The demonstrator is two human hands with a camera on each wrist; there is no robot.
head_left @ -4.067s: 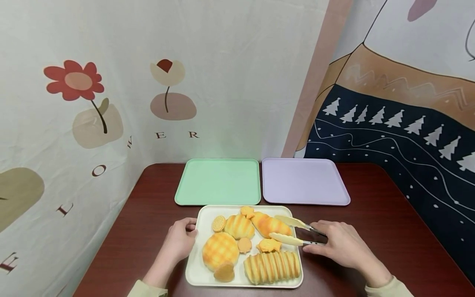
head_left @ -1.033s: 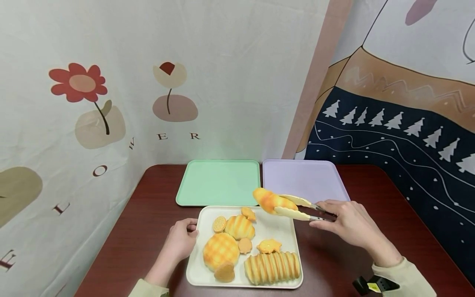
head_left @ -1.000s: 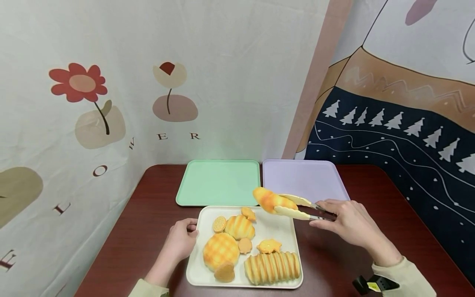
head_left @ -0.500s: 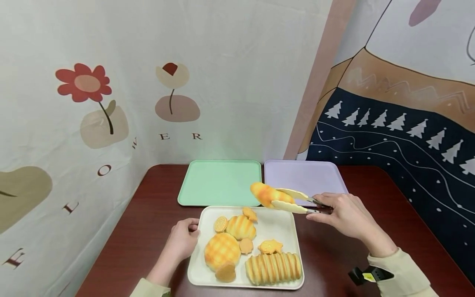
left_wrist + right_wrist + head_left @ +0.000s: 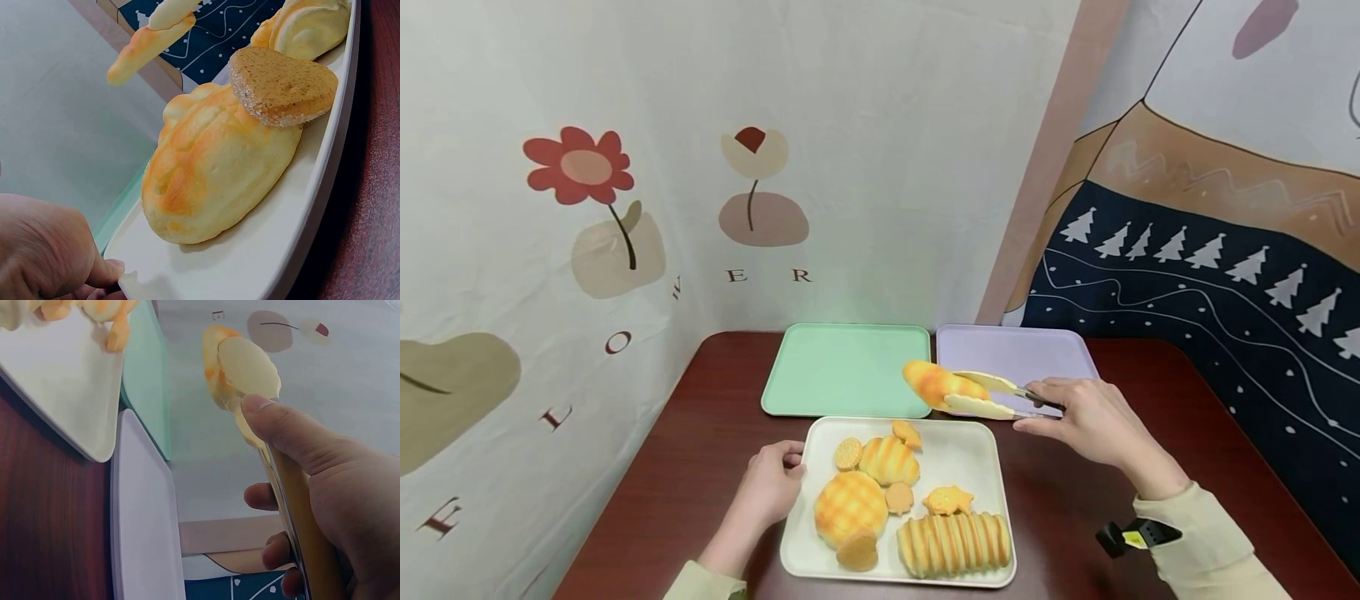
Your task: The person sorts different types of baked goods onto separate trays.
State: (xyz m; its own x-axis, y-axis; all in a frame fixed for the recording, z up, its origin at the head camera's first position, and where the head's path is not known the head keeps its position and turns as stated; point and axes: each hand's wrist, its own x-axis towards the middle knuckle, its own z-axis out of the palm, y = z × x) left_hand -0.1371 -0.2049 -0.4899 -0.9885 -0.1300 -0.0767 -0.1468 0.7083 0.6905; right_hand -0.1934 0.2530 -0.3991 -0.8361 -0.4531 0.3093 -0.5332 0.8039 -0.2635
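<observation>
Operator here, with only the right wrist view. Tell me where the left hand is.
Observer: The left hand holds the left edge of the white tray.
Operator: Report what sits nearest to it there.
Observer: A large round bun, with a brown biscuit resting against its near side.
Operator: Now tell me what my load overlaps in the head view.
Observer: The bread roll in the tongs overlaps the right edge of the green tray and the left part of the purple tray. How high it hangs, I cannot tell.
</observation>
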